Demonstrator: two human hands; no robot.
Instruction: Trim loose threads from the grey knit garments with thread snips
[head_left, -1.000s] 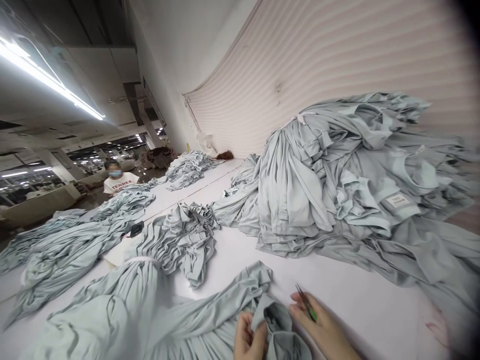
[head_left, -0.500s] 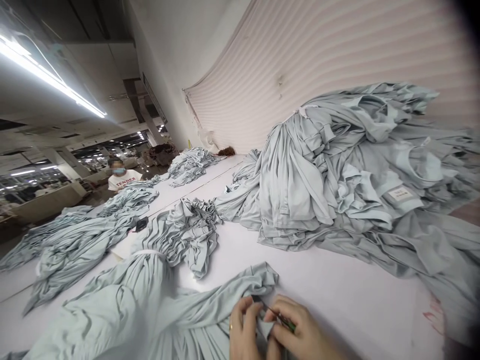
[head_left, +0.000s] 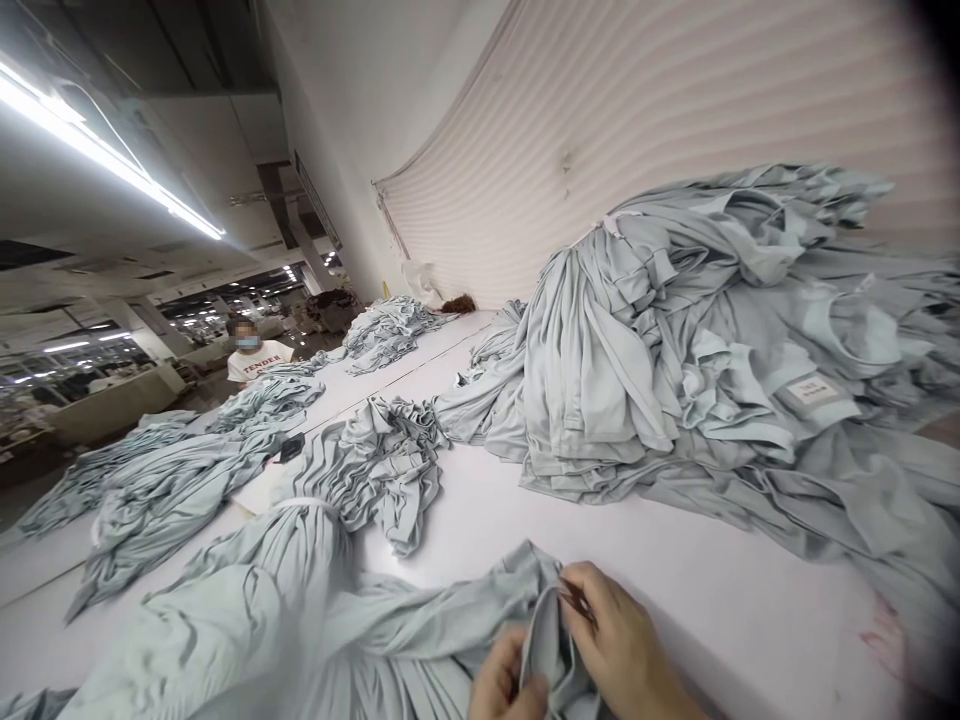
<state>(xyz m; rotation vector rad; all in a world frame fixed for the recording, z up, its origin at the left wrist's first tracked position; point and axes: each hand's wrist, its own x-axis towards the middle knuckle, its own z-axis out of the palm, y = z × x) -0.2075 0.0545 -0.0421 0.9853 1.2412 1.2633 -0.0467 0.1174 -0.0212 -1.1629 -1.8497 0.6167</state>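
Note:
A pale grey-green garment [head_left: 442,610] stretches across the near table, its edge raised between my two hands. My left hand [head_left: 504,680] is closed, pinching the fabric low by the bottom of the picture; it is slightly blurred. My right hand [head_left: 626,640] is closed too, its thumb and fingers at the garment's upper edge. In it lies a small, dark, reddish tool that looks like thread snips [head_left: 577,602], mostly hidden by the fingers. Left of my hands, a bundle of the same cloth [head_left: 225,620] is tied with a pale band [head_left: 304,503].
A tall heap of grey-green garments [head_left: 600,360] rises at the right of the white table [head_left: 675,570]. More piles [head_left: 180,470] lie to the left, with a small black object [head_left: 289,448] beside them. Beyond the table is a masked person [head_left: 259,358].
My left hand has moved down, and my right hand has come up and right along the cloth. The garment's edge now stands raised between them. The view has shifted slightly.

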